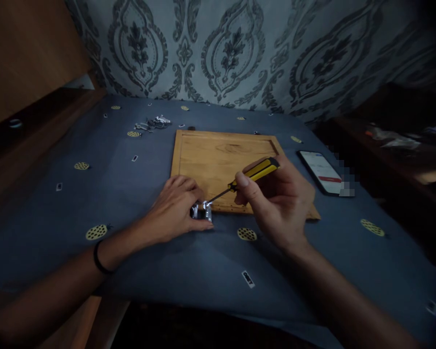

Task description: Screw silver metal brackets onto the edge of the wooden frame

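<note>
A wooden panel (225, 155) with a raised frame lies flat on the patterned blue cloth. At its near edge, toward the left, sits a shiny metal hinge (207, 211). My left hand (178, 206) is closed round the hinge and the panel's edge, thumb on the near side and fingers over the wood; they cover part of the metal. A screwdriver (257, 172) with a yellow and black handle is gripped in my right hand (281, 206). Its shaft slants down to the left, and the tip meets the top of the hinge.
Several small metal pieces (154, 123) lie in a pile on the cloth at the back left. A phone (320, 172) with its screen lit rests right of the panel. Behind stands a patterned curtain (232, 48); dark wooden furniture (392, 160) borders the right side.
</note>
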The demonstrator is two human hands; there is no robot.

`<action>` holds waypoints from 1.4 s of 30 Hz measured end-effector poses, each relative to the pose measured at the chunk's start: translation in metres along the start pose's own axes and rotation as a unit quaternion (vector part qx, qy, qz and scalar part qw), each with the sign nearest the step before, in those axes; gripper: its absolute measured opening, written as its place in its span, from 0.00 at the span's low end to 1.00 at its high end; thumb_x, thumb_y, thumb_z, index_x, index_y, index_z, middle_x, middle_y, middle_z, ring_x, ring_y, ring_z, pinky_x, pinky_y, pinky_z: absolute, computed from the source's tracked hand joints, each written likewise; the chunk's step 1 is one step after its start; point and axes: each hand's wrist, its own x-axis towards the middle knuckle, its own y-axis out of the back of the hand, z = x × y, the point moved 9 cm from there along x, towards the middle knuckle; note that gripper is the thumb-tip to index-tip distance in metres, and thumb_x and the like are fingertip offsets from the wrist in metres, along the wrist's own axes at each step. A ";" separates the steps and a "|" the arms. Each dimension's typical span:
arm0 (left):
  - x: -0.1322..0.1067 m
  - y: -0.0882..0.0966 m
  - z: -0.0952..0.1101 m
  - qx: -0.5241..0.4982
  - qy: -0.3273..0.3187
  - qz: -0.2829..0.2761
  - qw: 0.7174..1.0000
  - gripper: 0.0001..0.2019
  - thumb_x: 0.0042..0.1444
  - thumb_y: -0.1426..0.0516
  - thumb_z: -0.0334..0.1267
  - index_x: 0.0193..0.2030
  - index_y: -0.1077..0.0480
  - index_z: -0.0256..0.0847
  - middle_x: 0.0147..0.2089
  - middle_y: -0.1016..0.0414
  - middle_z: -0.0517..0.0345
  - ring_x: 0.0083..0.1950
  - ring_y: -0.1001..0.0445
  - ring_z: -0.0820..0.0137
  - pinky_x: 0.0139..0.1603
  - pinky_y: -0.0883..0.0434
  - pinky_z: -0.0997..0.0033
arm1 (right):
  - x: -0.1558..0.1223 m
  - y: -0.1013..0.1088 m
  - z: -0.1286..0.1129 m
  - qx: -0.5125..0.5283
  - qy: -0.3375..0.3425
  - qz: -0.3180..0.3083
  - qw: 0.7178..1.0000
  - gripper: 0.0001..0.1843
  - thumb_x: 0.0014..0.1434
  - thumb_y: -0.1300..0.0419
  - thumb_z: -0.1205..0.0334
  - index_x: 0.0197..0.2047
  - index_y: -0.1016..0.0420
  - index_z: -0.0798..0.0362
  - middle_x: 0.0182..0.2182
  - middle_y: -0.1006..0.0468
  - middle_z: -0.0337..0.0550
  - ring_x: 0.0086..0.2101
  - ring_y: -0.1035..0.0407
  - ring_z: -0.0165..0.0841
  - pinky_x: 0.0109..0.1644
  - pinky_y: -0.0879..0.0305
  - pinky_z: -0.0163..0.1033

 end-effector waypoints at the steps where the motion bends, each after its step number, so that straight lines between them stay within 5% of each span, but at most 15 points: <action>1: 0.000 0.000 0.000 0.002 0.000 -0.002 1.000 0.23 0.48 0.27 0.54 0.40 0.26 0.41 0.46 0.25 0.55 0.53 0.30 0.56 0.58 0.34 0.54 | -0.001 -0.001 0.001 -0.003 -0.002 -0.004 1.000 0.19 0.59 0.29 0.48 0.30 0.32 0.49 0.25 0.30 0.32 0.20 0.31 0.25 0.21 0.33 0.32; 14: 0.001 0.001 0.001 0.002 0.016 -0.014 1.000 0.22 0.48 0.27 0.53 0.40 0.25 0.41 0.45 0.26 0.55 0.53 0.30 0.56 0.58 0.34 0.54 | -0.001 -0.008 0.009 0.005 -0.010 -0.038 0.999 0.16 0.57 0.27 0.52 0.32 0.29 0.49 0.26 0.30 0.33 0.23 0.31 0.27 0.24 0.32 0.33; 22: 0.002 0.000 0.001 -0.005 0.016 -0.020 1.000 0.21 0.49 0.27 0.54 0.39 0.25 0.42 0.44 0.26 0.56 0.53 0.30 0.56 0.59 0.34 0.54 | 0.007 -0.017 0.000 0.058 -0.031 -0.161 0.985 0.17 0.61 0.31 0.45 0.38 0.21 0.51 0.34 0.22 0.40 0.24 0.27 0.27 0.26 0.29 0.34; 25: 0.002 0.000 0.001 -0.009 0.017 -0.019 1.000 0.20 0.49 0.28 0.53 0.39 0.25 0.42 0.45 0.26 0.55 0.53 0.30 0.56 0.59 0.34 0.52 | 0.007 -0.015 0.002 0.041 -0.024 -0.139 0.989 0.18 0.57 0.28 0.44 0.33 0.22 0.51 0.31 0.23 0.39 0.23 0.28 0.28 0.23 0.32 0.34; 29: 0.002 0.001 0.001 -0.014 0.015 -0.020 1.000 0.21 0.49 0.28 0.53 0.40 0.25 0.41 0.45 0.25 0.55 0.52 0.30 0.56 0.59 0.34 0.52 | 0.004 0.003 0.000 0.041 0.002 0.002 0.999 0.21 0.51 0.23 0.47 0.28 0.28 0.48 0.26 0.29 0.34 0.21 0.33 0.28 0.22 0.33 0.35; 33: 0.002 0.001 0.000 -0.022 0.013 -0.021 0.999 0.20 0.50 0.29 0.54 0.39 0.26 0.42 0.45 0.25 0.55 0.52 0.30 0.57 0.59 0.34 0.52 | 0.000 0.019 -0.008 0.072 0.023 0.100 0.992 0.19 0.56 0.28 0.43 0.31 0.29 0.45 0.28 0.26 0.36 0.19 0.33 0.29 0.20 0.33 0.38; 42: 0.002 0.002 0.003 -0.016 0.015 -0.019 1.000 0.20 0.48 0.27 0.51 0.40 0.25 0.41 0.44 0.25 0.55 0.52 0.29 0.56 0.60 0.34 0.52 | -0.001 0.002 0.005 0.021 0.015 -0.004 1.000 0.14 0.62 0.30 0.54 0.32 0.30 0.48 0.26 0.29 0.33 0.22 0.31 0.27 0.24 0.33 0.35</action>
